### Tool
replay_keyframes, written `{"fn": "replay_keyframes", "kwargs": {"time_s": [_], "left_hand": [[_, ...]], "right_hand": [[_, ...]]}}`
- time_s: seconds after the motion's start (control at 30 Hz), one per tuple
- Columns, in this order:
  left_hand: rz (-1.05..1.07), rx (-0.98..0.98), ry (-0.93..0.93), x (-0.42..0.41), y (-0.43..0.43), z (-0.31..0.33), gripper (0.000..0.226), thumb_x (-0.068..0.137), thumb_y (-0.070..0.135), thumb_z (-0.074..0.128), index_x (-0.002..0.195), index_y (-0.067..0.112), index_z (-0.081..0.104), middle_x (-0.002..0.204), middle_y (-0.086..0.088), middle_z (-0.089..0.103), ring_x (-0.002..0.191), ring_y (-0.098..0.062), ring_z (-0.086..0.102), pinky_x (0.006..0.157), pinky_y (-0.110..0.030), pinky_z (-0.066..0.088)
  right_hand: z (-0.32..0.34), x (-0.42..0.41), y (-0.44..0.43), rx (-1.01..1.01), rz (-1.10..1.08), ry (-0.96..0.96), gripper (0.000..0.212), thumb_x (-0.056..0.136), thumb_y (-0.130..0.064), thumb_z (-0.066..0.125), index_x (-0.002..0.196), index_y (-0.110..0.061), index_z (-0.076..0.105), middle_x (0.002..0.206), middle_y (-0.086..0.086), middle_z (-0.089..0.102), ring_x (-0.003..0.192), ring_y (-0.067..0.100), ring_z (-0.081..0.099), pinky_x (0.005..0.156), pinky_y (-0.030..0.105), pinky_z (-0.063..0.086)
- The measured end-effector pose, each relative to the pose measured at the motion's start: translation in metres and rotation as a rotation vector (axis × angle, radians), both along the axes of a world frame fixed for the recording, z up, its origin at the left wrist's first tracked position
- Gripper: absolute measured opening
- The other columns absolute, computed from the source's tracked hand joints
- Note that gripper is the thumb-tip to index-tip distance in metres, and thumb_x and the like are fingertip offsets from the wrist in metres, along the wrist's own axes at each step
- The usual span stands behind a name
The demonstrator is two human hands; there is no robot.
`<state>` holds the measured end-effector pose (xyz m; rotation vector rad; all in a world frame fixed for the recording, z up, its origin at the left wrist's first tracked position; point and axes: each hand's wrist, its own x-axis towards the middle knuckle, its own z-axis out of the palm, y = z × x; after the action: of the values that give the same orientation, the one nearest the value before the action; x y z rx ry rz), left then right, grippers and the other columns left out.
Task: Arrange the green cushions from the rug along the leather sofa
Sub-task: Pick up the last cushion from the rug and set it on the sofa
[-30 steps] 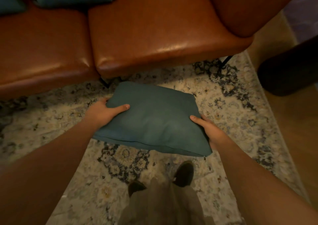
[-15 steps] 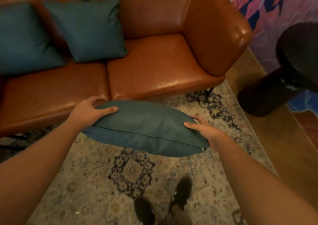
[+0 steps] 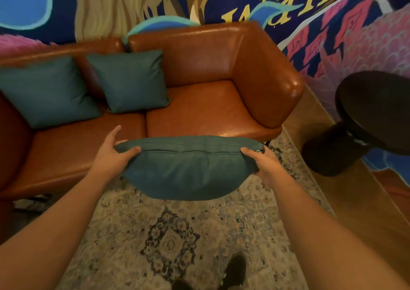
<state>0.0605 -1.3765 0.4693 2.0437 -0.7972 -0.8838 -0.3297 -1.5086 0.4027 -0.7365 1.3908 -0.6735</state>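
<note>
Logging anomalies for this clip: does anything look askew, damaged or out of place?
Nothing stands out. The left cushion and middle cushion lean on the sofa back; left hand and right hand hold the third cushion level over the rug.

Item 1. Tan-brown leather sofa [image 3: 199, 112], two seat pads, rounded arm at its right end. It carried:
- one dark green square fabric cushion [image 3: 46, 92], propped on the left seat pad against the backrest;
- a second green square cushion [image 3: 131, 81], just beside the first, propped against the backrest with its lower corner over the seam between the pads.

Item 2. Pale patterned rug with dark floral medallions [image 3: 173, 241], laid in front of the sofa. A pair of dark shoes [image 3: 235, 269] stood at its near edge.

Item 3. Wooden plank floor [image 3: 346, 201], right of the rug. It carried a round black pedestal desk [image 3: 326, 154].
</note>
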Motion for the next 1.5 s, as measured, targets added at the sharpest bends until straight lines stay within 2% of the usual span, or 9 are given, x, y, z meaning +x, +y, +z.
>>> {"fn": "replay_keyframes", "kwargs": {"time_s": [0.13, 0.27, 0.4, 0.47, 0.57, 0.63, 0.83, 0.97, 1.5], "left_hand": [[-0.287, 0.121, -0.280, -0.033, -0.017, 0.022, 0.098, 0.078, 0.046, 0.090, 0.160, 0.040, 0.036, 0.145, -0.012, 0.043, 0.135, -0.029, 0.048, 0.121, -0.042, 0.036], [-0.382, 0.119, -0.429, -0.051, -0.045, 0.040, 0.086, 0.075, 0.046, 0.092, 0.150, 0.034, 0.053, 0.127, -0.005, 0.046, 0.128, -0.032, 0.052, 0.116, -0.040, 0.039], [-0.352, 0.048, -0.504, -0.067, -0.079, 0.053, 0.073, 0.077, 0.043, 0.091, 0.142, 0.030, 0.063, 0.123, -0.009, 0.057, 0.121, -0.033, 0.055, 0.108, -0.040, 0.041], [-0.329, 0.003, -0.534, -0.072, -0.095, 0.056, 0.068, 0.077, 0.047, 0.090, 0.139, 0.040, 0.062, 0.116, -0.007, 0.057, 0.115, -0.033, 0.058, 0.104, -0.044, 0.045], [-0.316, -0.041, -0.527, -0.072, -0.116, 0.058, 0.069, 0.080, 0.053, 0.086, 0.131, 0.070, 0.042, 0.111, -0.002, 0.053, 0.103, -0.023, 0.055, 0.099, -0.047, 0.049], [-0.333, -0.057, -0.527, -0.071, -0.130, 0.059, 0.066, 0.082, 0.056, 0.083, 0.126, 0.077, 0.038, 0.112, -0.001, 0.053, 0.103, -0.021, 0.055, 0.099, -0.048, 0.051], [-0.359, -0.065, -0.540, -0.034, -0.192, 0.046, 0.055, 0.083, 0.053, 0.083, 0.133, 0.056, 0.062, 0.113, -0.004, 0.055, 0.115, -0.026, 0.057, 0.105, -0.047, 0.048], [-0.378, -0.076, -0.532, 0.003, -0.241, 0.032, 0.052, 0.081, 0.059, 0.082, 0.124, 0.070, 0.055, 0.110, -0.001, 0.055, 0.110, -0.025, 0.061, 0.104, -0.048, 0.050], [-0.483, -0.002, -0.491, 0.094, -0.460, 0.019, 0.054, 0.085, 0.062, 0.076, 0.136, 0.058, 0.060, 0.116, 0.000, 0.052, 0.117, -0.024, 0.057, 0.104, -0.047, 0.047]], "right_hand": [[0.026, -0.017, -0.027, -0.142, -0.015, 0.031, 0.095, 0.060, -0.038, 0.101, 0.142, -0.029, 0.053, 0.132, -0.003, 0.067, 0.117, 0.021, 0.065, 0.101, 0.047, 0.055], [0.048, -0.039, -0.058, -0.304, -0.008, 0.101, 0.085, 0.076, -0.027, 0.094, 0.147, -0.021, 0.047, 0.133, 0.000, 0.064, 0.120, 0.021, 0.063, 0.097, 0.037, 0.055], [0.068, -0.056, -0.090, -0.376, 0.045, 0.178, 0.087, 0.072, -0.039, 0.096, 0.143, -0.021, 0.049, 0.132, -0.003, 0.065, 0.123, 0.020, 0.063, 0.107, 0.041, 0.052], [0.077, -0.060, -0.104, -0.397, 0.053, 0.182, 0.092, 0.066, -0.044, 0.095, 0.143, -0.021, 0.050, 0.131, -0.004, 0.065, 0.122, 0.018, 0.062, 0.107, 0.040, 0.052], [0.085, -0.059, -0.124, -0.412, 0.046, 0.227, 0.079, 0.077, -0.036, 0.093, 0.141, -0.019, 0.049, 0.127, -0.005, 0.063, 0.121, 0.017, 0.060, 0.105, 0.037, 0.051], [0.087, -0.055, -0.141, -0.425, 0.045, 0.285, 0.071, 0.080, -0.036, 0.091, 0.136, -0.022, 0.050, 0.127, -0.004, 0.063, 0.122, 0.019, 0.060, 0.108, 0.039, 0.050], [0.084, -0.020, -0.206, -0.430, 0.059, 0.377, 0.062, 0.079, -0.040, 0.091, 0.125, -0.026, 0.052, 0.129, 0.000, 0.066, 0.125, 0.024, 0.061, 0.111, 0.047, 0.050], [0.078, 0.011, -0.249, -0.405, 0.054, 0.423, 0.065, 0.079, -0.041, 0.091, 0.130, -0.022, 0.054, 0.132, 0.003, 0.066, 0.127, 0.027, 0.061, 0.111, 0.048, 0.050], [0.070, 0.103, -0.439, -0.281, -0.074, 0.495, 0.077, 0.077, -0.044, 0.092, 0.139, -0.020, 0.052, 0.137, 0.005, 0.063, 0.129, 0.030, 0.059, 0.109, 0.050, 0.051]]}}
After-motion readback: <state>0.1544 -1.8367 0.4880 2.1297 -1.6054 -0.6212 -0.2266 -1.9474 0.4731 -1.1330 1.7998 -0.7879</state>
